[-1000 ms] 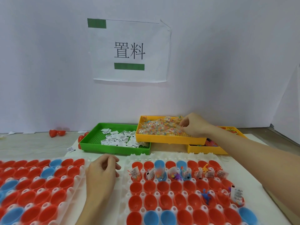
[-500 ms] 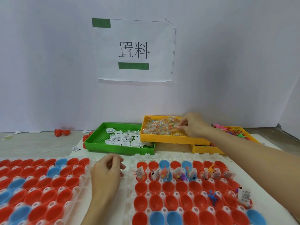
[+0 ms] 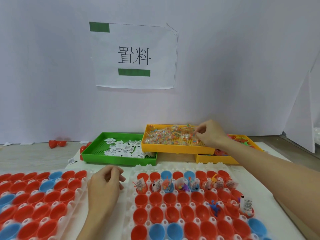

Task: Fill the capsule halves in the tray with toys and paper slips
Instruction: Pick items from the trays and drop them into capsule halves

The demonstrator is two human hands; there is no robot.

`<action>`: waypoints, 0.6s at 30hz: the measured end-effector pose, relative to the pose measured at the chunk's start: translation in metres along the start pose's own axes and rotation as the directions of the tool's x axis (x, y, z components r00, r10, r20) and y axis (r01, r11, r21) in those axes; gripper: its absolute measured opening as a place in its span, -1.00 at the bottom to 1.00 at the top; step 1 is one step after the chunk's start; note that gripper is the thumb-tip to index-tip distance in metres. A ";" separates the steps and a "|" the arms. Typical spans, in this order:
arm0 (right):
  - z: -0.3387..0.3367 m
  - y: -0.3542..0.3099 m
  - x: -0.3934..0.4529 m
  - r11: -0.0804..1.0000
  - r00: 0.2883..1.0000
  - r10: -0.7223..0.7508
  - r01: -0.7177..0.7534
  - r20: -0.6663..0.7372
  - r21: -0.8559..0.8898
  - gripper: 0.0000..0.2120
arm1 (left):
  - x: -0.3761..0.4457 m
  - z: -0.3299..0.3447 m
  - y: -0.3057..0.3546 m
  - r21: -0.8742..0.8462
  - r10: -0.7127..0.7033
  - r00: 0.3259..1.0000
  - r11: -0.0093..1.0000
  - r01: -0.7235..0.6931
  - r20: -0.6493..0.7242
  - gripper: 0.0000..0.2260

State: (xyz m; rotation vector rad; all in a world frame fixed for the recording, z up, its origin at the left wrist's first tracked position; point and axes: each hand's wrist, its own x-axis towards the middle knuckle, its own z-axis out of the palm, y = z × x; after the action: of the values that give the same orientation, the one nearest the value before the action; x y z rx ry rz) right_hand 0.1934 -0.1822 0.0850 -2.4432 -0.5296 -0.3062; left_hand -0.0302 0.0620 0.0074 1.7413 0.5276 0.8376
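Capsule halves sat mostly unfilled in the near tray. Right hand pinched toy packets far off; left hand rested loosely curled, holding nothing.

Head-worn camera looks forward, down, close over table.

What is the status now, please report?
Right hand pinching a toy packet in the upper yellow tray. Left hand loosely curled, holding nothing, between the capsule trays. Nothing blocking.
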 end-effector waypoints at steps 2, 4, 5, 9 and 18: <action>-0.002 0.002 -0.004 1.000 1.000 -0.006 0.007 0.024 -0.027 -0.86 | -0.001 0.000 0.000 0.005 -0.001 1.000 1.000 0.001 0.001 -0.73; -0.002 0.004 -0.005 1.000 1.000 -0.006 0.006 -0.005 -0.019 -0.86 | -0.002 0.000 0.000 0.008 -0.004 1.000 1.000 0.004 -0.002 -0.73; -0.002 0.005 -0.006 1.000 1.000 -0.002 0.002 -0.030 -0.006 -0.86 | -0.002 0.000 0.000 0.010 -0.004 1.000 1.000 0.004 -0.003 -0.73; -0.006 0.005 -0.008 0.999 0.993 0.012 -0.006 -0.114 0.054 -0.86 | -0.001 0.000 0.001 0.015 0.003 1.000 1.000 -0.003 -0.005 -0.73; -0.034 -0.015 -0.070 0.952 0.981 0.010 0.051 -0.195 0.302 -0.86 | -0.003 0.000 0.004 -0.008 0.015 1.000 1.000 -0.015 -0.003 -0.73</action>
State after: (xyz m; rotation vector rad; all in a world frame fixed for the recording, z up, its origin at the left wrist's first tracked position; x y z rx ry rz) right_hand 0.1214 -0.2132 0.0957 -2.0823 -0.4782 -0.4326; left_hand -0.0320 0.0587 0.0106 1.7386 0.5130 0.8525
